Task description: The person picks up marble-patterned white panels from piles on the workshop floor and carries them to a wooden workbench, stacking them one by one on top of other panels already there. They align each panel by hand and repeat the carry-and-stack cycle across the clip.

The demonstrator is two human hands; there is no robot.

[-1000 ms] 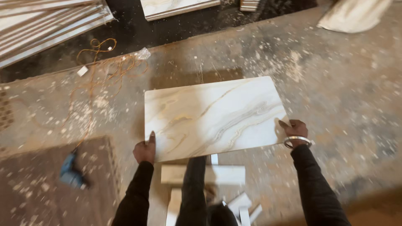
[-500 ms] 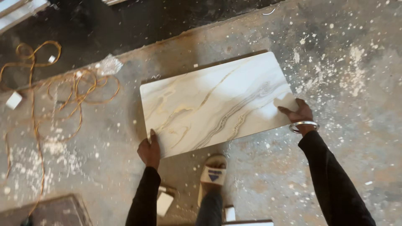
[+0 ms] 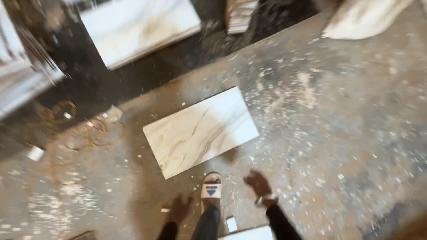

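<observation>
The tile [image 3: 201, 131] lies flat on the floor [image 3: 338, 133]. Left hand [image 3: 179, 209] and right hand [image 3: 258, 183] hang just below the tile, apart from it, holding nothing; blur hides their spread.

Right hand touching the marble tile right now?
Apart. Head view shows bare floor between the right hand and the marble tile edge.

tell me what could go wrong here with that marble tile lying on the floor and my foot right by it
The marble-look tile lies flat and apart from both hands, with the sandalled foot just short of its near edge; a step forward could land on it and crack it. Grit and white chips on the concrete floor may scratch its underside or make the sandal slip. The loose coiled cord nearby could catch a foot.
</observation>
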